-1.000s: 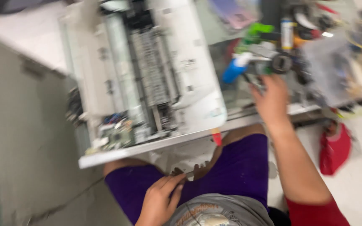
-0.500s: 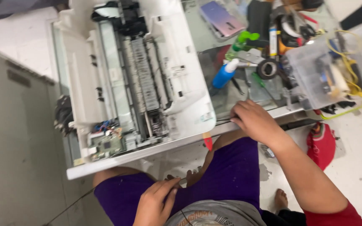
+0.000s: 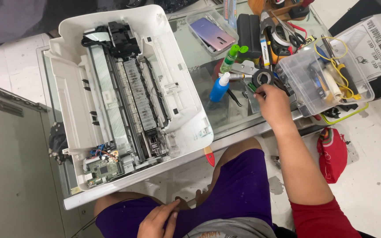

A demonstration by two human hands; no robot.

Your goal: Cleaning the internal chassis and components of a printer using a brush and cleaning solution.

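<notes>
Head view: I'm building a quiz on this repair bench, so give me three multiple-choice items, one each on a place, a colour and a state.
1. Where is the right hand?
A. on the glass table, beside the tape roll
B. inside the printer
C. on the lap

2. What colour is the body of the bottle nearest the printer?
A. red
B. blue
C. yellow

3. What state is the printer in?
A. closed
B. boxed
C. opened, its insides bare

Answers:
1 A, its fingers lie among the small tools by the roll.
2 B, blue with a white cap.
3 C, rollers and a circuit board show.
</notes>
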